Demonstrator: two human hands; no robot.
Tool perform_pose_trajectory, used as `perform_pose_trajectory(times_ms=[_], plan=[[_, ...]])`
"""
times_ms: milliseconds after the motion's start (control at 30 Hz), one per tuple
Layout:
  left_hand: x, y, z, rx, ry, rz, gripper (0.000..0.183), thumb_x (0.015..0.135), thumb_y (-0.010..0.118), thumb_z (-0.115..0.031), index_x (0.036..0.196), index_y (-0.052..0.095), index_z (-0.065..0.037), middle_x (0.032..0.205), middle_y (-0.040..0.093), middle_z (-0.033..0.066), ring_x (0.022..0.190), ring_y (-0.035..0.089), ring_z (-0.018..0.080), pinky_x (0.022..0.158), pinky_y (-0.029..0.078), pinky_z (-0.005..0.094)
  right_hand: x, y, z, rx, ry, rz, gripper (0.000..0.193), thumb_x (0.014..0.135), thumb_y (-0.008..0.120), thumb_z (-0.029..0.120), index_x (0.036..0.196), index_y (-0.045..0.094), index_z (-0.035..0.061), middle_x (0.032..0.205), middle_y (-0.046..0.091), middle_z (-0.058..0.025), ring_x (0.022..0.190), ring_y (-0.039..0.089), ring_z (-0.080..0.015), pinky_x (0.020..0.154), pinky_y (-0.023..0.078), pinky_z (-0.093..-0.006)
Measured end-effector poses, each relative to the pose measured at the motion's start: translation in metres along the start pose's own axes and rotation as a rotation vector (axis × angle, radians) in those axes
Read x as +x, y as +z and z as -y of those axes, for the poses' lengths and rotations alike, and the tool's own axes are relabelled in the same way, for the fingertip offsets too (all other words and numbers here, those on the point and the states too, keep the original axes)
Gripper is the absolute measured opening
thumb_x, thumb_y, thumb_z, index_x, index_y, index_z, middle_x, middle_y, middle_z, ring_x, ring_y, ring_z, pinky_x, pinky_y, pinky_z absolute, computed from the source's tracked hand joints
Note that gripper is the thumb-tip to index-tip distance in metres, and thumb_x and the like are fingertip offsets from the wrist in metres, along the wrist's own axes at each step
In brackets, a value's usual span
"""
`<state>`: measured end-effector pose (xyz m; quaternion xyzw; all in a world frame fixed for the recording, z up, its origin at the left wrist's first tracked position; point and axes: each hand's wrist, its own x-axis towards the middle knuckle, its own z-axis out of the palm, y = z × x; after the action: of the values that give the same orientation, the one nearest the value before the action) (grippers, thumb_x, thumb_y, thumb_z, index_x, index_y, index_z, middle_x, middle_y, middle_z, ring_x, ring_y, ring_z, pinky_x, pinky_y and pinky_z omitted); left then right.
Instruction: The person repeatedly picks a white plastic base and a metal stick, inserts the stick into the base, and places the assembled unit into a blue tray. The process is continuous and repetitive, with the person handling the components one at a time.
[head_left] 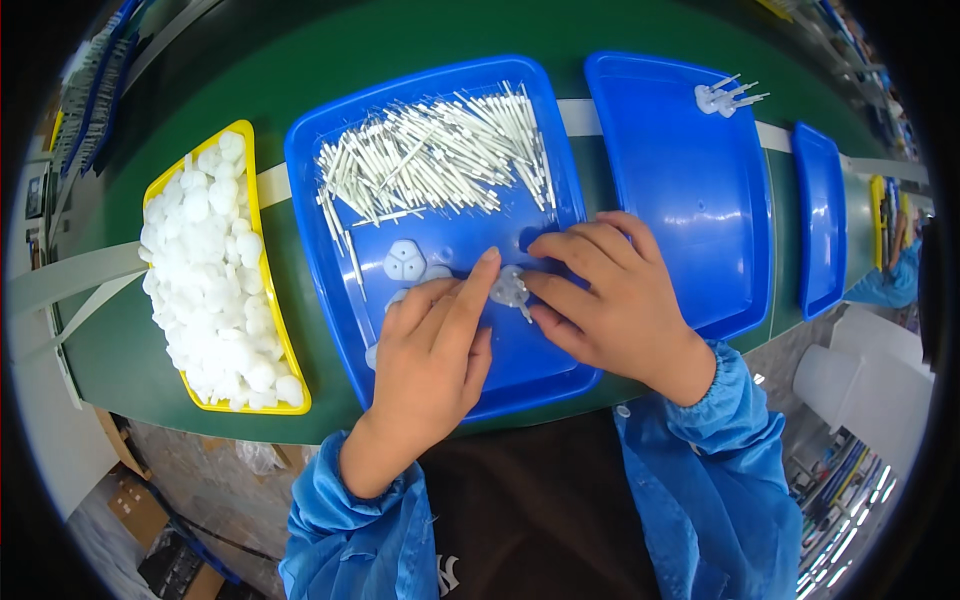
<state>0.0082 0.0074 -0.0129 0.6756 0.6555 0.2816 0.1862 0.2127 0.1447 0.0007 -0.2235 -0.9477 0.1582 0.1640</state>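
Observation:
Low in the middle blue tray (pixel 440 398), both my hands meet over a small whitish lobed plastic piece (pixel 510 289) with a short peg showing at its lower side. My left hand (pixel 430 335) has its index finger laid along the piece's left edge, the other fingers curled. From the right, my right hand (pixel 610 295) pinches at the piece with thumb and fingertips, which partly hide it. Just left of it lies a three-lobed grey plastic piece (pixel 405 261) with small holes; more such pieces are partly covered by my left hand. Thin white sticks (pixel 430 155) heap across the tray's far half.
On the left, a yellow tray (pixel 292 392) is heaped with white rounded pieces (pixel 210 290). Another blue tray (pixel 680 200) at right holds a white assembly with sticks (pixel 722 98) in its far corner. A narrower blue tray (pixel 822 220) stands beyond, on the green table (pixel 420 45).

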Motion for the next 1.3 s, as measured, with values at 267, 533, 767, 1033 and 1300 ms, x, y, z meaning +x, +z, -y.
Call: perform_pose_trajectory(times_ms=[267,533,767,1033,1300], plan=[[0.032,-0.006,0.009,-0.035,0.083,-0.018,0.049,0.087,0.075,0.006,0.135,0.077,-0.006,0.12,0.079,0.011,0.104,0.071,0.034,0.091,0.055,0.0439,0.0,0.011,-0.006,0.007,0.026,-0.037,0.023,0.08,0.087,0.021,0.101,0.079,0.0156,0.111,0.07,-0.0002,0.12,0.065,-0.0245,0.121,0.043,-0.0547],[0.041,-0.01,0.011,-0.057,0.101,0.072,0.027,0.085,0.083,-0.006,0.111,0.081,-0.012,0.105,0.074,0.0027,0.094,0.069,0.028,0.084,0.054,0.0437,0.001,-0.001,-0.011,0.09,0.0,0.017,0.021,0.08,0.085,0.017,0.1,0.08,0.0162,0.11,0.07,0.0009,0.12,0.065,-0.0234,0.127,0.039,-0.0598],[0.042,-0.01,0.013,-0.022,0.128,0.153,0.019,0.081,0.086,-0.008,0.098,0.08,-0.013,0.102,0.073,0.0013,0.091,0.068,0.0269,0.082,0.051,0.0428,-0.002,-0.004,-0.012,0.134,-0.056,0.033,0.024,0.077,0.088,0.02,0.099,0.081,0.0169,0.11,0.071,0.0009,0.121,0.066,-0.0239,0.13,0.036,-0.0628],[0.044,-0.01,0.014,-0.001,0.126,0.17,0.016,0.082,0.087,-0.01,0.096,0.08,-0.013,0.101,0.075,0.0009,0.092,0.068,0.0267,0.08,0.049,0.0431,0.0,0.006,-0.016,0.135,-0.113,0.069,0.017,0.082,0.085,0.021,0.097,0.079,0.0153,0.107,0.07,0.0003,0.119,0.066,-0.0228,0.13,0.039,-0.0612],[0.044,-0.007,0.015,-0.009,0.137,0.136,0.011,0.085,0.087,-0.014,0.093,0.079,-0.014,0.096,0.072,-0.0006,0.088,0.066,0.0256,0.078,0.047,0.0434,-0.002,0.007,-0.008,-0.018,-0.16,0.047,0.014,0.079,0.08,0.016,0.093,0.078,0.0141,0.103,0.068,-0.0005,0.115,0.067,-0.0217,0.129,0.041,-0.0604]])
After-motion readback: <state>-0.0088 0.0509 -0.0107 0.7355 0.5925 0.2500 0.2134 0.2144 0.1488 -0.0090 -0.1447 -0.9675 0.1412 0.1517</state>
